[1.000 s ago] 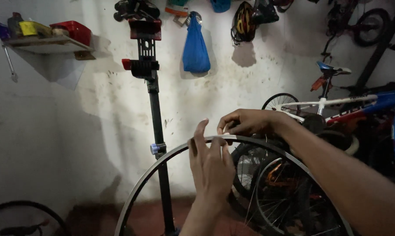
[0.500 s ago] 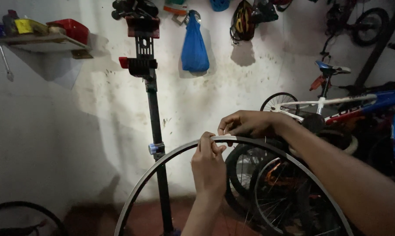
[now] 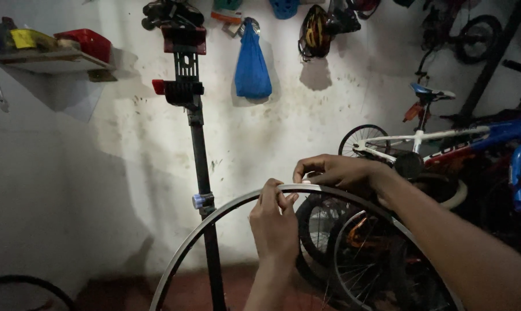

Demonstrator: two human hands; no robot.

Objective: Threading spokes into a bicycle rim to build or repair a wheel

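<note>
Head view shows the left hand (image 3: 275, 222) pinching the top of the bare wheel rim (image 3: 214, 216), the right hand (image 3: 335, 171) closed over it just right, pale rim strip (image 3: 295, 186) seemingly only begun, most uncovered.

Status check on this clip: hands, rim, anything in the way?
Left hand pinching top of bare metal bicycle rim. Right hand gripping rim top alongside. Black repair stand pole behind rim, not blocking.

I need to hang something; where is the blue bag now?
In the head view, the blue bag hangs high on the wall, right of the black repair stand, left of the helmet.
</note>
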